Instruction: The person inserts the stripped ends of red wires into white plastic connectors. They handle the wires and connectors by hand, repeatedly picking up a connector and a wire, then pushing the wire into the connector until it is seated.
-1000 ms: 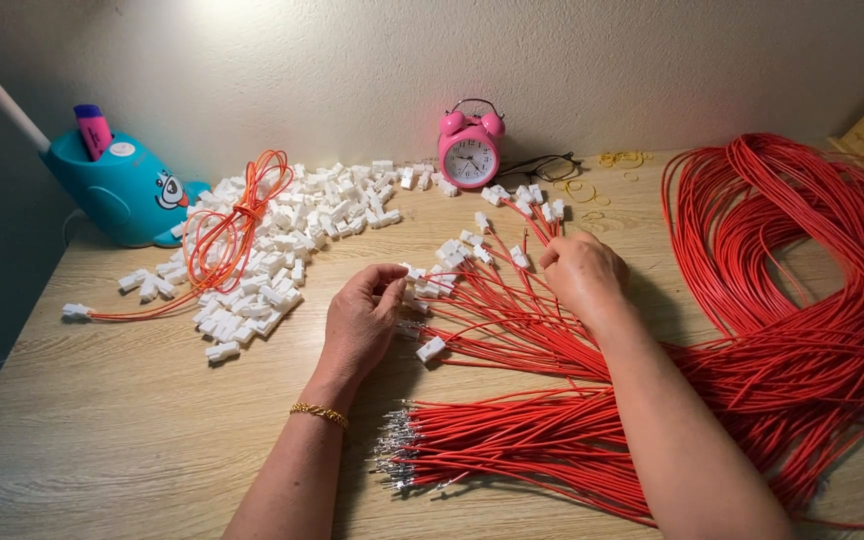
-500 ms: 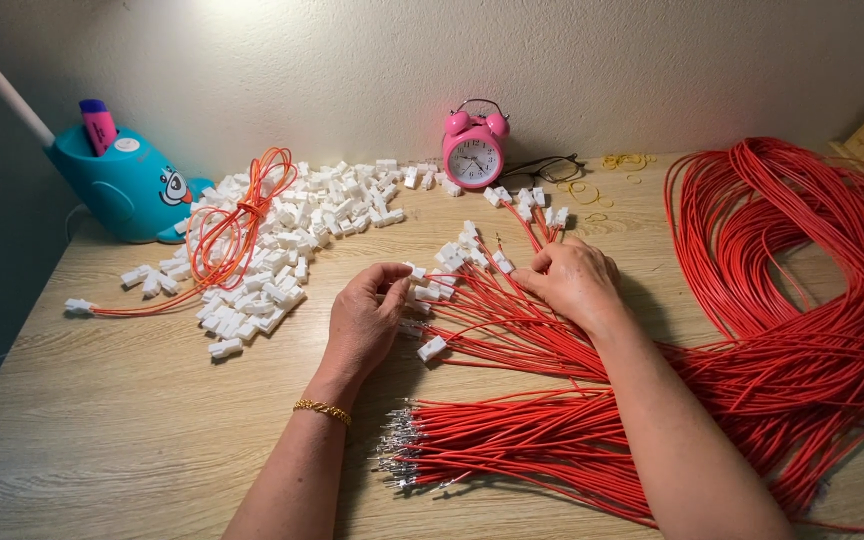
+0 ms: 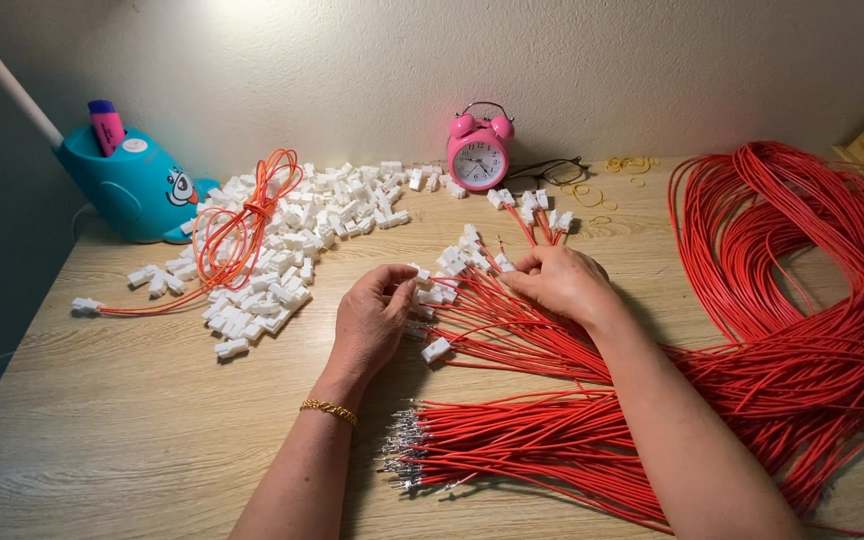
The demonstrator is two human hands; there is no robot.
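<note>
Both hands drew closer, left hand (image 3: 370, 322) and right hand (image 3: 560, 283) fingers pinching red wires (image 3: 512, 325).

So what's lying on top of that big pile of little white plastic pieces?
A coiled bundle of orange wire lies across the pile of white connectors, its tail ending in one connector at the left. The pieces beneath the coil are partly hidden.

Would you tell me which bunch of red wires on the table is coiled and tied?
The small coiled bundle lying on the white connector pile, left of both hands; the other red wires lie loose or fanned out.
</note>
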